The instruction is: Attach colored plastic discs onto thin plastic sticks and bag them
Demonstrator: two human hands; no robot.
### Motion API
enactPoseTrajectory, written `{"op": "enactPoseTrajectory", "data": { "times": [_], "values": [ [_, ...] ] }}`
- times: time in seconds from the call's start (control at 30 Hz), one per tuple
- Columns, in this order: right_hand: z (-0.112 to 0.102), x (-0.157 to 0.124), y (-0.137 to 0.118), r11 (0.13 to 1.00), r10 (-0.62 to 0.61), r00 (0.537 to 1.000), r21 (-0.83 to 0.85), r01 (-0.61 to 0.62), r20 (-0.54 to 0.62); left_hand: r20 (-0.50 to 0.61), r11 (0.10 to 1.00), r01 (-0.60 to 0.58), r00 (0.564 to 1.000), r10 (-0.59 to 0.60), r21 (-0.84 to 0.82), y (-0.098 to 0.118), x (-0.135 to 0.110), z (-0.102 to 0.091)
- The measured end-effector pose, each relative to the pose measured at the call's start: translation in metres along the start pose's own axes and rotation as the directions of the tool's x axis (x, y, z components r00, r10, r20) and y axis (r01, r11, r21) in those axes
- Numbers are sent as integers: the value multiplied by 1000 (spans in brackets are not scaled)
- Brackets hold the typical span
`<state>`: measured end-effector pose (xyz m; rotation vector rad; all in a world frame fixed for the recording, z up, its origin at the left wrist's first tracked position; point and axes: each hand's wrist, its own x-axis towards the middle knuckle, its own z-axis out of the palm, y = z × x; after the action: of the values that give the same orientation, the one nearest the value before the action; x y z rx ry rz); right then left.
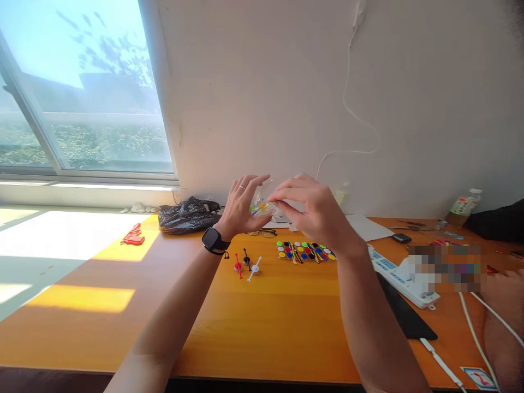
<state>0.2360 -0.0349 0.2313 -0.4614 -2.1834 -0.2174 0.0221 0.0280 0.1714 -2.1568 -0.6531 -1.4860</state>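
Note:
My left hand (241, 207) and my right hand (311, 210) are raised above the orange table (266, 316), both pinching a small clear plastic bag (262, 206) with coloured bits inside. A black watch sits on my left wrist. Below the hands lies a cluster of coloured round discs and thin sticks (305, 251). Left of it lie three assembled pieces, red (238, 266), black (246, 258) and white (254, 268), each a disc on a stick.
A black plastic bag (188, 214) lies by the wall. A red piece (132, 236) sits in the sunlit left part. A white power strip (403, 278), a black flat item (403, 314), cables, a bottle (464, 206) and another person's arm (505, 305) are to the right.

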Motion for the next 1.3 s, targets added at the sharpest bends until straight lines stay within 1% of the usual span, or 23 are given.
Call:
{"op": "enactPoseTrajectory", "data": {
  "times": [0.13,0.27,0.4,0.5,0.63,0.77,0.83,0.97,1.03,1.13,1.3],
  "values": [
    [6,0,-1,1000,-21,999,-20,22,38,-31,1000,-23,999,23,-2,4,3,-2],
    [9,-1,-5,997,-3,997,-71,9,80,-40,999,-36,999,35,-11,7,4,-1],
    [8,-1,-9,995,13,996,-97,-4,90,-40,999,-42,998,42,-12,8,5,-1],
    [7,0,-9,997,12,998,-72,-7,69,-46,999,-38,998,38,-3,8,5,-2],
    [3,1,-12,1000,16,1000,15,-16,-1,-53,1000,-14,998,14,11,6,5,-4],
    [-3,-2,-21,993,115,991,13,-114,-66,-69,999,16,998,-13,34,2,4,-8],
    [-5,-3,-26,983,178,983,53,-176,-31,-86,998,31,996,-27,54,0,4,-11],
    [-3,-5,-30,945,272,949,144,-294,158,-114,997,38,993,-30,73,-3,5,-15],
    [1,-5,-28,935,287,933,146,-322,217,-122,996,32,992,-22,82,-3,5,-16],
    [7,-5,-24,934,287,927,146,-327,240,-132,996,29,991,-18,88,-3,6,-16],
    [11,-5,-24,946,257,934,133,-296,250,-129,996,41,991,-31,77,-2,5,-14]
  ]
}}
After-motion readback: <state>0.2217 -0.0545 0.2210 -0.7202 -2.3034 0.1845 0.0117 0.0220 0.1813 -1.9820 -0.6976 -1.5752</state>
